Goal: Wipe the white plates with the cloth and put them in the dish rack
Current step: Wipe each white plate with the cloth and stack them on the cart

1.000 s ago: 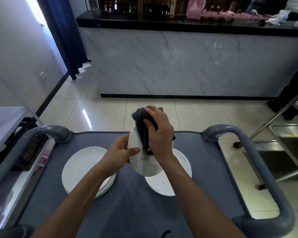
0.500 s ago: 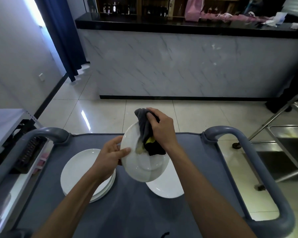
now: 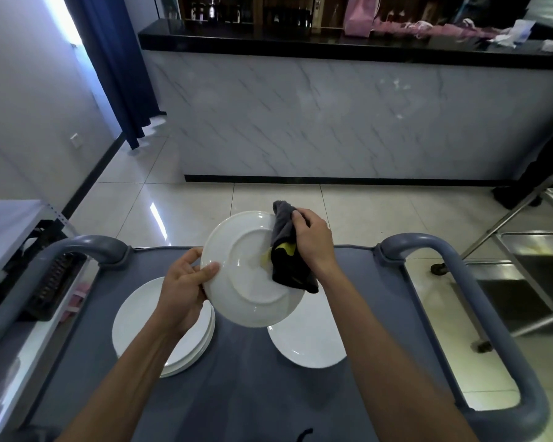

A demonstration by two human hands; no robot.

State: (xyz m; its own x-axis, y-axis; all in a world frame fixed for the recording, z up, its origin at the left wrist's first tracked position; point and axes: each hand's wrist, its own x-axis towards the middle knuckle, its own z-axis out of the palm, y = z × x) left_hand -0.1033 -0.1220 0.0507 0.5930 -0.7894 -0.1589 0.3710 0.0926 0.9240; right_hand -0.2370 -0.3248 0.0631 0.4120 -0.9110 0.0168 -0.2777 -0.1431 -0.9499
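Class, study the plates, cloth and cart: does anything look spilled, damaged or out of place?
Nothing stands out. The left hand holds a plate underside up while the right hand presses the cloth on it. The stack and single plate lie flat, unchipped.

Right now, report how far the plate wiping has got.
Nothing visibly racked yet. In hand: the left hand tilts a white plate, underside showing, while the right hand rubs the dark cloth on it. Left: a plate stack and a single plate on the cart.
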